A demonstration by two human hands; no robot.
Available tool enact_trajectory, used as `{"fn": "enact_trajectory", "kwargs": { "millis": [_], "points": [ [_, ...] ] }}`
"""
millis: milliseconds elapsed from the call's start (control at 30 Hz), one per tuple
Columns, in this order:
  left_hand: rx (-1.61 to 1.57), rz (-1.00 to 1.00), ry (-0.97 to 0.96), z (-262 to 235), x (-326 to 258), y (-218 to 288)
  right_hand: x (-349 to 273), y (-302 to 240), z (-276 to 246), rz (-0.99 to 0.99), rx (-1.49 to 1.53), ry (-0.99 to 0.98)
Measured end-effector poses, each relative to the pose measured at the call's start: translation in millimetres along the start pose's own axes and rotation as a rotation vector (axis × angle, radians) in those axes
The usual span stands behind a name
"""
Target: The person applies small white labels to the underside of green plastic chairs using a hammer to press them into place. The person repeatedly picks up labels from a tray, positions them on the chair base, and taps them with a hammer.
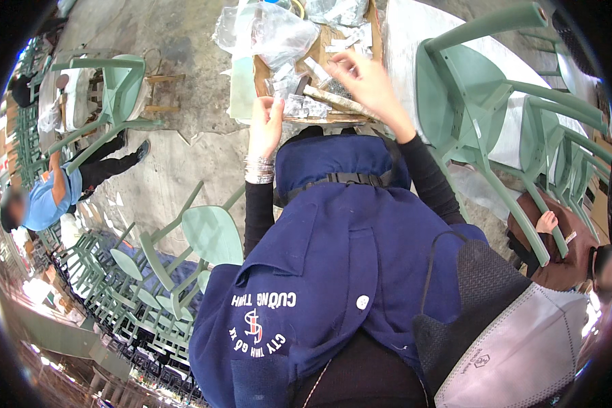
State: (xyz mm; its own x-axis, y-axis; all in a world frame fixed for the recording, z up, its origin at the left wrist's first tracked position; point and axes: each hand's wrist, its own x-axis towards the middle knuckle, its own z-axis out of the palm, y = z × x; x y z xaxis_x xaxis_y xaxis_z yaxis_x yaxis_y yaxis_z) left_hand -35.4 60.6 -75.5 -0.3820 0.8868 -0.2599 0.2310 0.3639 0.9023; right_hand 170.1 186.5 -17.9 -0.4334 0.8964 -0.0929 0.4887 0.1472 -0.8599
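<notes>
A shallow cardboard box (pixel 260 75) in front of me holds small clear plastic packets (pixel 306 107), a crumpled clear plastic bag (pixel 283 35) and a long, rough, pale stick-like piece (pixel 341 100). My left hand (pixel 266 127) is at the box's near left corner, beside the packets. Its thumb and fingers are bent toward each other; whatever is between them is too small to make out. Over the box's right part hovers my right hand (pixel 366 80), fingers curved and apart, with nothing visible in them. A white strip-like packet (pixel 317 70) lies just left of it.
Green chairs (pixel 455 102) stand upturned on a white-covered table (pixel 404 47) close on my right. More green chairs (pixel 212 234) fill the left. A person in a blue shirt (pixel 51 197) handles a chair at far left; another in brown (pixel 557 238) is at right.
</notes>
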Motion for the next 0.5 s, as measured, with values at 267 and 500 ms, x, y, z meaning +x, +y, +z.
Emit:
{"fn": "enact_trajectory", "kwargs": {
  "millis": [267,500],
  "points": [
    [-0.565,-0.152,-0.291,13.7,-7.4,42.6,-7.3,5.1,54.3,0.154,0.562,-0.12],
    [-0.816,-0.05,-0.256,23.6,-21.1,43.2,-17.5,2.8,60.6,0.471,1.594,-0.237]
  ]
}}
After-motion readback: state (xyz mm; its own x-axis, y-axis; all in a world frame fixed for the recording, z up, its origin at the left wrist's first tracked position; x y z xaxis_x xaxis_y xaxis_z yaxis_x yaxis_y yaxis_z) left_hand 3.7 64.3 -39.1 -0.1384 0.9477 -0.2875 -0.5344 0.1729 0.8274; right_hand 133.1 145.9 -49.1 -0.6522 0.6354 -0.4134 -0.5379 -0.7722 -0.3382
